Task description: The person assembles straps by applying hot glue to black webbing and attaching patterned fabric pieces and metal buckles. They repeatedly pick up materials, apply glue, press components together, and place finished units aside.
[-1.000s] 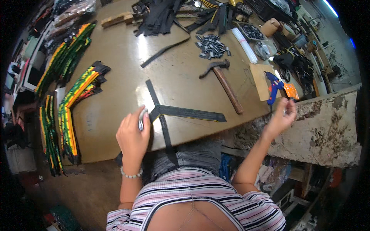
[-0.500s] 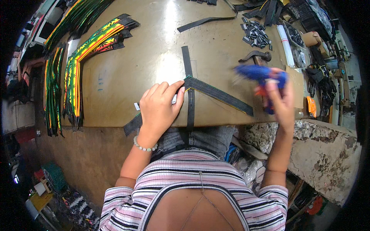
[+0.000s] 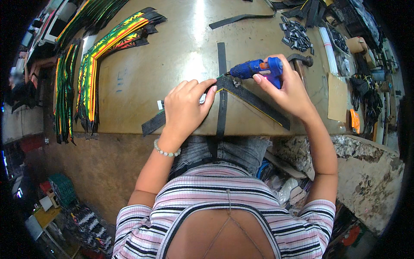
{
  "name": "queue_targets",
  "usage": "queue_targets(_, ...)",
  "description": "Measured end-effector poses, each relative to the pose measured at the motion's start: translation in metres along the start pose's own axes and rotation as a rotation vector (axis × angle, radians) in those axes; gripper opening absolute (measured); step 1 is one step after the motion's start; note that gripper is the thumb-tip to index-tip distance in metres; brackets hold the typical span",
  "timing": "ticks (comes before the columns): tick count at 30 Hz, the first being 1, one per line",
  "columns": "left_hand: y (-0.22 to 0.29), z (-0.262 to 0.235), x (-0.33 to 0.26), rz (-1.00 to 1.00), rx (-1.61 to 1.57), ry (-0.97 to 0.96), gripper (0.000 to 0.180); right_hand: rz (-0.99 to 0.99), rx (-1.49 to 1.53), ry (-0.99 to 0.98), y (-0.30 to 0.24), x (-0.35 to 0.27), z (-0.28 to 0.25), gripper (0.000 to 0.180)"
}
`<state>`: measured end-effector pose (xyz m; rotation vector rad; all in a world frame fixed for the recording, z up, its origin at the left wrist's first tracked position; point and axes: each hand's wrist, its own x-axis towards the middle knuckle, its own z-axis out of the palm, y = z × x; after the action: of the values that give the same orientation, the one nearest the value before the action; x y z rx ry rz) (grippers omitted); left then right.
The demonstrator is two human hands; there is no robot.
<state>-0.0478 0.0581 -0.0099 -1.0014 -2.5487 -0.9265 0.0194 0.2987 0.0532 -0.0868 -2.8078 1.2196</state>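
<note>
My right hand holds a blue glue gun with its nozzle down on the join of black webbing straps lying on the brown worktable. My left hand lies flat on the straps just left of the join, fingertips pressing near the nozzle. One long black strap runs straight away from me across the table, and two others spread left and right from the join. A beaded bracelet is on my left wrist.
Stacks of green, yellow and red patterned straps lie along the table's left side. A hammer, a heap of small black buckles and a loose black strap are at the far right. A rough concrete ledge is to my right.
My right hand brought the glue gun from the right side of the table to the strap join. My left hand stayed on the straps. The view shifted closer over the table's near edge.
</note>
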Motion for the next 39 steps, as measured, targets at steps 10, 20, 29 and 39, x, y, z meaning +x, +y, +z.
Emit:
queue_targets(10, 0.001, 0.001, -0.001, -0.029, -0.011, -0.016, 0.014, -0.027, 0.062, -0.076, -0.005, -0.030, 0.006, 0.043)
queue_targets(20, 0.005, -0.005, 0.007, -0.041, -0.142, 0.091, 0.016, 0.214, 0.461, 0.383, 0.068, -0.096, -0.045, 0.038)
queue_targets(29, 0.038, -0.054, 0.031, -0.303, -1.046, -0.020, 0.048, 1.130, -0.892, 0.596, 0.084, -0.138, -0.102, 0.061)
queue_targets(39, 0.064, -0.032, 0.030, -0.450, -1.295, -0.377, 0.053, -0.343, 0.462, 0.329, -0.047, -0.043, 0.048, 0.028)
